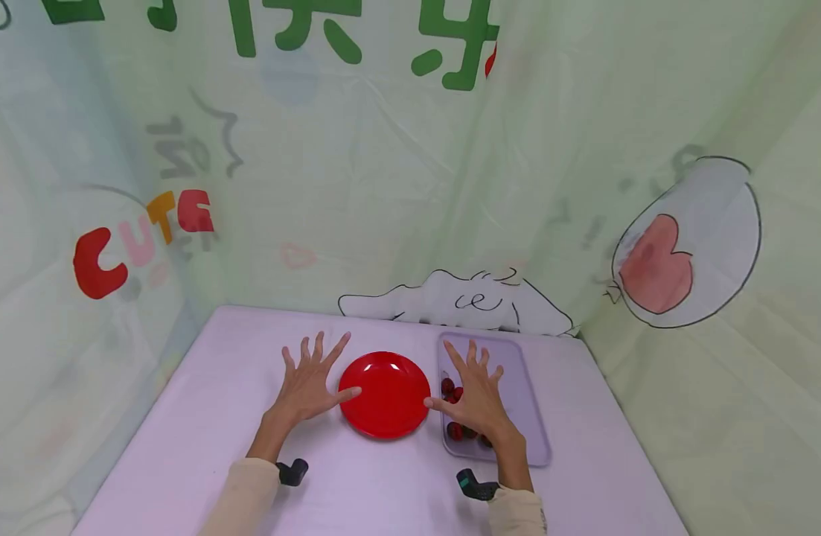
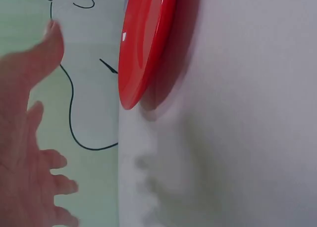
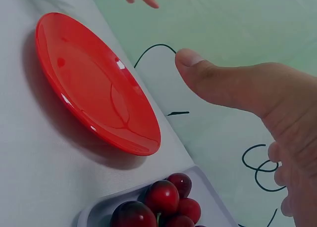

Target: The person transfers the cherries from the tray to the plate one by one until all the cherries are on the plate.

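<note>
Two hands (image 1: 308, 387) (image 1: 478, 396) spread wide — one plate (image 1: 384, 396), one tray (image 1: 519, 380) with at least five fruits (image 3: 162, 197)

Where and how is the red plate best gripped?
The red plate is probably best pinched at its left rim, coming from the left: it lies flat, its edge rises clear of the table, and the purple tray crowds its right side.

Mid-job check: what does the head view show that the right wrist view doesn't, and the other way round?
Only the head view: the sleeves, the dark wrist devices and the coloured letters on the curtain.

Only the right wrist view: a green stem among the fruits.

Both: the red plate, the tray with dark red fruits, the right hand and the left hand, though the wrist view catches just its fingers.
</note>
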Motion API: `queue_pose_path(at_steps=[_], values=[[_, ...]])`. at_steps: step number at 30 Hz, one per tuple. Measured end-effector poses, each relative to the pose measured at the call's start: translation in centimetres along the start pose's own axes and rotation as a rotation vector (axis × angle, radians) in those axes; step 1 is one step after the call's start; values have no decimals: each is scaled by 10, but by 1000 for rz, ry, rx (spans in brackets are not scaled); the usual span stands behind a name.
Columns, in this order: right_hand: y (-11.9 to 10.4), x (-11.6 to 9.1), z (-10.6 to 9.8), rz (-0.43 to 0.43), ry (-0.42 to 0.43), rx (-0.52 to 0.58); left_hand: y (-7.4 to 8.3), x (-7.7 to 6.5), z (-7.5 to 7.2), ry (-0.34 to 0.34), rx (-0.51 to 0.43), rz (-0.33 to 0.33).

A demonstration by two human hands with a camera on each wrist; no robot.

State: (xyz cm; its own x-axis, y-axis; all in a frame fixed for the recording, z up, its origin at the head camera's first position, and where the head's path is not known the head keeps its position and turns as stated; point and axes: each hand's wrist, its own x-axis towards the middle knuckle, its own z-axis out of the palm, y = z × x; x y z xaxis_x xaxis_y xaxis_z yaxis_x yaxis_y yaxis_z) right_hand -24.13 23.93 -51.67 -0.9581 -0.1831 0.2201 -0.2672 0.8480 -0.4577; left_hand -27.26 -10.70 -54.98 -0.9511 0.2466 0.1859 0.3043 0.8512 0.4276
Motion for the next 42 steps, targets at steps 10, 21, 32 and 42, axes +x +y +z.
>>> queue_pose_path(at_steps=[10, 21, 32, 42], values=[[2, -7, -5, 27, 38, 32, 1, 1, 17, 121, -261, -178], [4, -15, -12, 63, 349, 87, -1, 6, 38, 76, -665, -343], [19, -23, -22, 130, 549, 310, -6, 7, 53, 44, -740, -357], [38, -38, -30, 219, 589, 423, -8, 4, 60, 59, -799, -373]])
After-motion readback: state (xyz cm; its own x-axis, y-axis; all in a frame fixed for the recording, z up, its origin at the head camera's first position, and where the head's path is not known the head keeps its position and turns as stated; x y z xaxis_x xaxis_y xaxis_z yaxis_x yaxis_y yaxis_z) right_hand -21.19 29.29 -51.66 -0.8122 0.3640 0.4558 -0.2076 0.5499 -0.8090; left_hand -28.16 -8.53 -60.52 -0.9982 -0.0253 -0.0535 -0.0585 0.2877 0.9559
